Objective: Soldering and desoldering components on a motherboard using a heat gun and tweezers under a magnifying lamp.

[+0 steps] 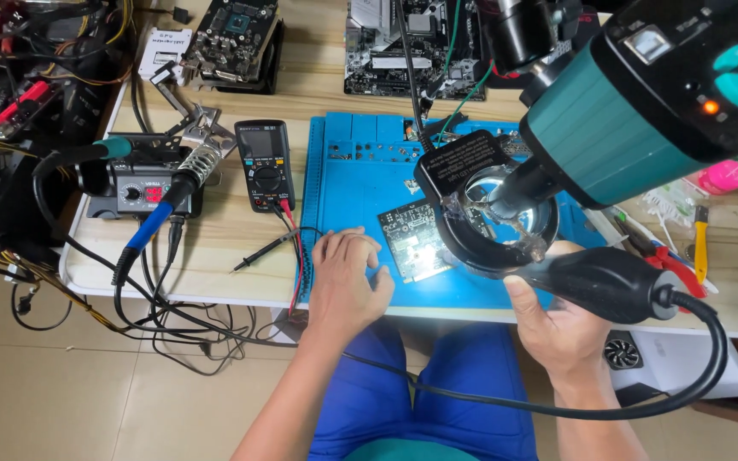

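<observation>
The blue work mat [348, 183] lies on the wooden surface [232, 230] and serves as the reference for all positions. A small green circuit board [414, 242] lies on the mat near its front edge, tilted relative to the mat's sides, directly beside and partly under the ring light [495, 224] of a microscope head [634, 111] that overhangs the mat's right half. The left hand [348, 277] rests palm down on the front left portion of the mat, fingers loosely curled and close together, fingertips just left of the circuit board; whether they touch the board cannot be determined. The right hand [557, 324] is at the mat's front right corner, closed around the black handle of a hot-air tool [604, 282], whose thick black cable [694, 376] loops down and back across the blue-clad lap. The tool's nozzle end points toward the ring light and the board. Left of the mat stands a black multimeter [265, 164], its red and black probes [275, 243] trailing to the mat's left edge. Further left is a soldering station [134, 183] with a blue-handled iron [160, 213]. Behind the mat lie larger circuit boards [237, 38]. Right of the mat are red-handled cutters [675, 266].
</observation>
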